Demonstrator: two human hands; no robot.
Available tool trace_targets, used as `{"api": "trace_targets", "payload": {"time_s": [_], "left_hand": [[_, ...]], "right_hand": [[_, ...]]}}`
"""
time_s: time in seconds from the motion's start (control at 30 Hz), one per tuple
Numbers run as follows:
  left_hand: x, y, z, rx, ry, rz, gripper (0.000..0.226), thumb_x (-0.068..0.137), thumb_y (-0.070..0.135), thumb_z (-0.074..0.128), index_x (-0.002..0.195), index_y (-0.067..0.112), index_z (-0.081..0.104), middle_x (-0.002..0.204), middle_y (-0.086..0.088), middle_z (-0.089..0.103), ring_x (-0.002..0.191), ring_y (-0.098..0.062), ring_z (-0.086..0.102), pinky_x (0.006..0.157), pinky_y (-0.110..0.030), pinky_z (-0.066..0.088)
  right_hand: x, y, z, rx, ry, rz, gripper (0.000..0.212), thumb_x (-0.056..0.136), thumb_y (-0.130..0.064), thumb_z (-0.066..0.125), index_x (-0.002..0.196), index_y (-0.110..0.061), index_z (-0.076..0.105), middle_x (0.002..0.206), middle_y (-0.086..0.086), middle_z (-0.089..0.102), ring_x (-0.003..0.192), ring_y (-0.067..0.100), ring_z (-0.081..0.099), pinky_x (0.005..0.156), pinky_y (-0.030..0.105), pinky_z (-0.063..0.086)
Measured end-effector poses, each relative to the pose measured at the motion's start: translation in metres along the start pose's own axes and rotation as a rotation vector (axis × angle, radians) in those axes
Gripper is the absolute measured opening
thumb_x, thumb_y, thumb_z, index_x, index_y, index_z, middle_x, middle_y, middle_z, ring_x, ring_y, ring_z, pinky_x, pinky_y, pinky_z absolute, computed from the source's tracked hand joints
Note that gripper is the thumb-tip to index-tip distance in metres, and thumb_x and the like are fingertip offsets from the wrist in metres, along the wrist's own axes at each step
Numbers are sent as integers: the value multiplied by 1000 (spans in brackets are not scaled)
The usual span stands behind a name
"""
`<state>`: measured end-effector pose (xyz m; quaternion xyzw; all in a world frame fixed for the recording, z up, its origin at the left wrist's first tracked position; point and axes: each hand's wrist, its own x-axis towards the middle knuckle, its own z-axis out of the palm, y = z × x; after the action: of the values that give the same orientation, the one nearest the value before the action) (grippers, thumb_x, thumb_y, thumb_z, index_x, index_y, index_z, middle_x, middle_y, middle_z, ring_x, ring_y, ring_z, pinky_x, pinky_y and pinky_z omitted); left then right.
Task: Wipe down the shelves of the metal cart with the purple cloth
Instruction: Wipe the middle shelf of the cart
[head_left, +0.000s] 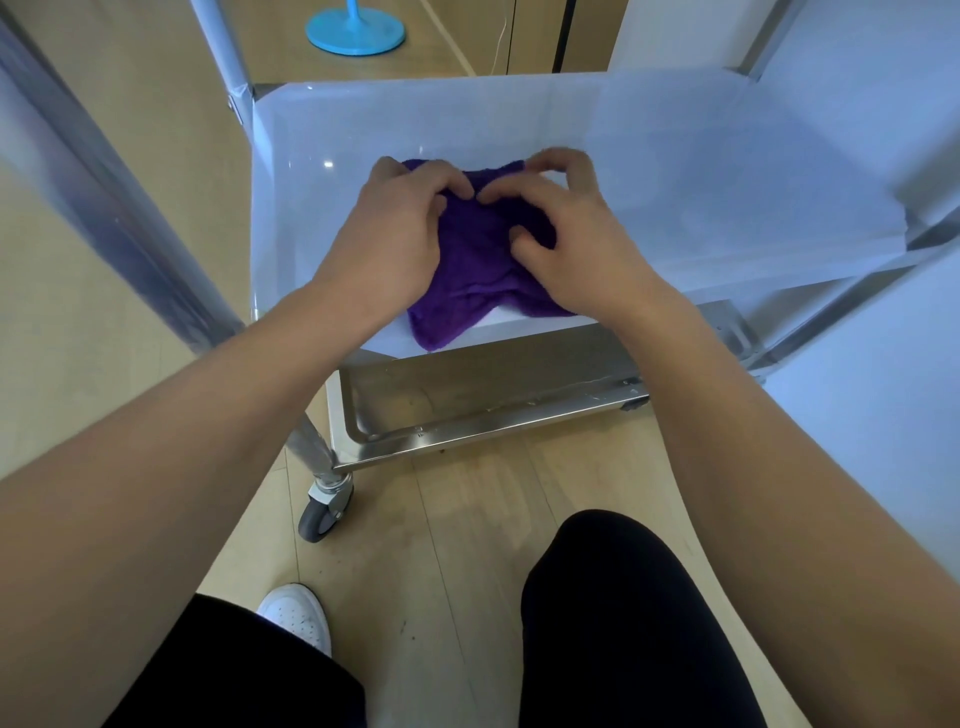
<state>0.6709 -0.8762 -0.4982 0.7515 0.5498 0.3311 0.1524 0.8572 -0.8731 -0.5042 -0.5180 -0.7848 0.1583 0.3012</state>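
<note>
- Both hands are laid on the cloth: the left hand (387, 236) is curled over its left side with fingertips dug into the fabric, and the right hand (566, 249) is pressed on its right side, fingers bent and gripping the pile. The two sets of fingertips nearly meet at the middle.
- The cart (550, 410) is the largest thing in view; two shelves are seen, the middle shelf (675, 171), covered in a pale protective film, and the bare steel bottom shelf (493, 387) beneath it. An upper level is suggested at the right edge but cannot be confirmed.
- One cloth (475, 275) is counted, purple, bunched and lying on the middle shelf near its front edge, a corner draped over the lip.
- The cloth is judged soft, light and limp; it will crumple rather than slide flat, so it is best held bunched under a flat palm, with pressure kept on top.
- One caster (321, 512) is visible at the front left leg, so the cart may roll if pushed hard.
- One white shoe (298, 616) and one blue round stand base (356, 31) are seen on the floor.
</note>
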Motion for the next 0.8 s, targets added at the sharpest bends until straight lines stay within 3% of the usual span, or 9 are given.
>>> {"api": "trace_targets", "payload": {"time_s": [0.1,0.2,0.23,0.33,0.4,0.5,0.6,0.67,0.8], "left_hand": [[3,-3,-6,58,-119,-6,42,98,26,54,139,21,50,129,-13,54,123,-25,46,94,-15,26],[2,-1,-10,104,-308,-28,83,79,44,75,148,22,35,131,-14,49,124,-28,43,94,-24,30],[2,-1,-10,133,-329,-34,84,76,43,78,147,22,37,128,-15,49,122,-29,45,91,-25,31],[4,-2,-7,189,-207,18,43,85,33,72,124,20,60,111,-13,50,110,-32,49,84,-26,32],[4,-2,-6,195,-96,26,30,89,33,67,114,17,64,115,-16,43,112,-34,43,89,-29,33],[6,-2,-3,195,-91,58,31,91,37,63,111,14,62,117,-14,48,112,-30,45,88,-31,37],[9,-1,-2,41,-84,16,33,87,40,66,104,14,57,95,-2,59,87,-21,56,67,-26,39],[10,-1,-4,-96,-26,-64,42,80,48,73,103,17,56,92,2,62,78,-14,59,62,-22,46],[8,-7,-3,-271,6,-266,49,76,53,74,106,17,59,86,-4,67,74,-17,66,65,-30,56]], "right_hand": [[-1,8,-8,-19,-104,-10,39,92,-37,62,130,-25,60,133,-1,49,120,8,47,98,9,32],[-1,12,-15,-61,-142,-3,56,84,-49,68,133,-26,55,126,-2,56,113,8,51,97,17,40],[-1,12,-15,-89,-141,16,59,82,-51,69,133,-26,54,124,-2,58,111,10,52,96,23,42],[0,11,-12,-185,-42,46,47,80,-56,68,110,-21,66,99,-3,61,100,19,53,85,32,46],[-1,10,-9,-145,64,46,46,79,-59,68,95,-15,69,92,-2,61,95,20,51,79,31,44],[-2,8,-9,119,68,110,42,83,-54,67,100,-15,69,98,-6,66,90,6,60,77,21,49],[-1,8,-11,284,112,188,31,85,-50,67,88,-20,65,77,-10,66,65,-2,60,57,15,47],[2,11,-13,350,196,234,30,84,-48,70,90,-20,62,80,-8,67,66,2,64,54,16,48],[9,18,-12,75,166,333,42,79,-63,65,99,-25,60,94,-9,64,84,7,61,67,20,48]]}}
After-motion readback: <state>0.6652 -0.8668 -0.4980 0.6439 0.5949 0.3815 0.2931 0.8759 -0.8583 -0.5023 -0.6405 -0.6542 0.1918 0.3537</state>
